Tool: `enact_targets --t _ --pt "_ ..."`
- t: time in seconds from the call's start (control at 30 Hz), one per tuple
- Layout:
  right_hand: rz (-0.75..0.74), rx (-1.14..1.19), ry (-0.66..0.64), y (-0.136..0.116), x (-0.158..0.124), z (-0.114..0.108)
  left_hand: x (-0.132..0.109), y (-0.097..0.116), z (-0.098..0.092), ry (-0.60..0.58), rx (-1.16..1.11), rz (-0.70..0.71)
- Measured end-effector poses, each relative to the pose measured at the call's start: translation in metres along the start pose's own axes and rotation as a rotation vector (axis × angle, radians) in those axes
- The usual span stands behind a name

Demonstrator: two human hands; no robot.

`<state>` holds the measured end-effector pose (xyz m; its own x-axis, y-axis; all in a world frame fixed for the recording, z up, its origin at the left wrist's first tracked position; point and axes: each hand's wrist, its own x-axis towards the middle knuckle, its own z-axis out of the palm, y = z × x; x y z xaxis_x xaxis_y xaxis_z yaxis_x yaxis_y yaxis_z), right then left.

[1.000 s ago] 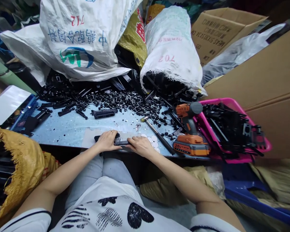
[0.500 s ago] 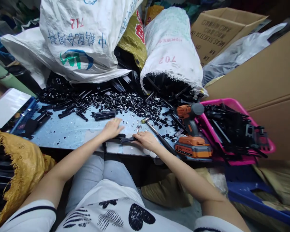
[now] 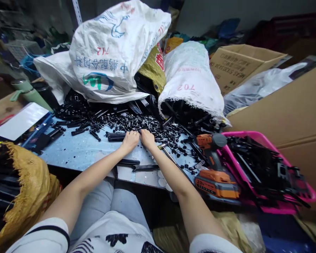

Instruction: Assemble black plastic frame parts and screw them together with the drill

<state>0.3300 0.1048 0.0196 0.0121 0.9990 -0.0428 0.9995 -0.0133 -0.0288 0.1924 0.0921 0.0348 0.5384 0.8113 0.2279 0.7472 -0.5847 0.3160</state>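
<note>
The person's left hand (image 3: 131, 140) and right hand (image 3: 148, 138) are reaching forward over a speckled pale-blue tabletop (image 3: 76, 149), side by side at the near edge of a loose heap of small black-headed parts with thin silver metal shanks (image 3: 137, 122). The fingers of both hands are curling and bunching, with the tips pointing toward the heap; whether either hand is pinching a part, I cannot tell.

Taking the hands as the clock's centre, with twelve pointing away from the person, the heap is spreading around twelve. A long black slotted piece (image 3: 116, 137) is lying at nine, just beside the left hand. At seven, a slim black bar (image 3: 129, 162) is resting near the table's front edge, and a second black bar (image 3: 146, 167) is lying nearer six. At four, a hammer with a yellowish-ended head and silver shaft (image 3: 169, 153) is slanting beside the right forearm.

Farther out between three and four, an orange-and-black cordless drill (image 3: 218, 184) is standing on its battery, near a bright-pink plastic basket (image 3: 312, 196) that is holding black parts. A white woven sack marked 712 (image 3: 102, 66) is leaning at eleven.
</note>
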Motion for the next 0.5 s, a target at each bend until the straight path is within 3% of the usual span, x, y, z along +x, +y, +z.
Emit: enact_targets --t 0.13,0.23,0.3,0.37,0.5 --pt "0.000 0.000 0.017 0.000 -0.006 0.002 -0.057 -0.024 -0.035 0.083 -0.147 -0.113" --pt "-0.013 0.053 0.032 0.009 -0.022 0.004 -0.101 -0.043 -0.051 0.157 -0.675 -0.422" --pt "-0.054 0.196 0.081 0.014 -0.035 0.004 -0.124 -0.051 -0.055 0.171 -1.073 -0.669" --pt "-0.122 0.407 0.160 0.017 -0.052 0.001 -0.140 -0.053 -0.056 0.155 -1.297 -0.823" --pt "-0.251 0.713 0.237 0.015 -0.091 -0.015 -0.153 -0.050 -0.051 0.134 -1.445 -0.912"
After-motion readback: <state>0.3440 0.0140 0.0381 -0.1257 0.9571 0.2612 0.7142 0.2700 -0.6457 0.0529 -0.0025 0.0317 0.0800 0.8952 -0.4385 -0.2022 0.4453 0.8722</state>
